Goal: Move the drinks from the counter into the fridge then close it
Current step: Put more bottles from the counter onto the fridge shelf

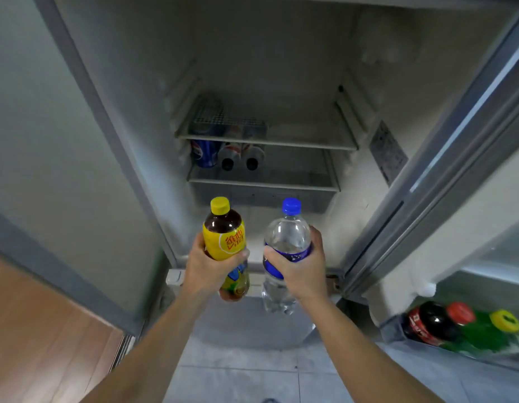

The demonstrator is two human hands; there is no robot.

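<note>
My left hand (207,267) grips a yellow-labelled tea bottle (223,231) with a yellow cap, held upright. My right hand (300,267) grips a clear water bottle (285,237) with a blue cap and a blue label, also upright. Both bottles are side by side in front of the open fridge (281,82), just outside its lower edge. Inside, a glass shelf (296,141) sits above a lower shelf (281,181). A blue cola can (204,152) and two bottles (240,155) lying on their sides rest on the lower shelf at the left.
The fridge door (470,141) stands open at the right. Its lower door rack (456,347) holds a dark cola bottle (429,321), a red-capped bottle and a green bottle with a yellow cap. A wooden surface (40,330) lies at the lower left. Grey floor tiles are below.
</note>
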